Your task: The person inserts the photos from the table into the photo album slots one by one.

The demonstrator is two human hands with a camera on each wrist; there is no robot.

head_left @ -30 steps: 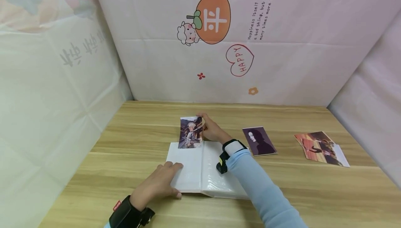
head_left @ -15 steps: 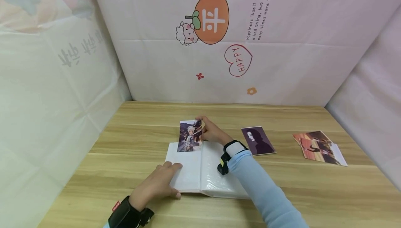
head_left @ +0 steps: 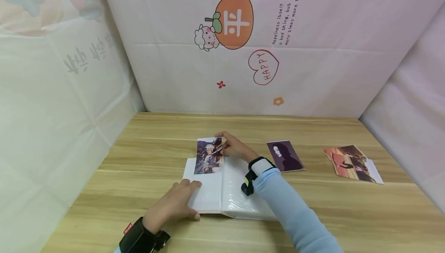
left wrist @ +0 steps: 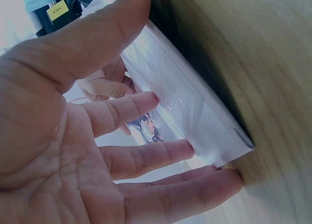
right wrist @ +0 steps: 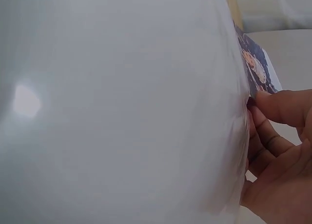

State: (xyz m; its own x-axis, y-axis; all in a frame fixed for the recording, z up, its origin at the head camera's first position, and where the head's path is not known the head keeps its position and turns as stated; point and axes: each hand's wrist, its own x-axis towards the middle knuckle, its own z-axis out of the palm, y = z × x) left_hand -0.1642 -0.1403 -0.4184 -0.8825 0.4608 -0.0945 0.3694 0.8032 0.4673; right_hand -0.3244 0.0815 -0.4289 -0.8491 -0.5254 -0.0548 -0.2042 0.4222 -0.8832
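1. Photo album (head_left: pixel 222 191): white, open, lying flat on the wooden table (head_left: pixel 313 214) at lower centre of the head view; glossy plastic sleeves on the right-hand page.
2. Photograph (head_left: pixel 208 155): portrait print of a figure in pale headwear, at the top edge of the album's left page, its upper part projecting past the album towards the wall.
3. Right hand (head_left: pixel 233 148): just right of the photograph, thumb and fingers pinching its right edge; light blue sleeve and wrist device behind.
4. Left hand (head_left: pixel 174 204): fingers spread and straight, pressing flat on the album's lower left corner; black wrist strap.
5. Dark portrait photo (head_left: pixel 285 156): flat on the table, right of the album, apart from it.
6. Overlapping reddish photos (head_left: pixel 352 163): far right of the table, well apart from the album.
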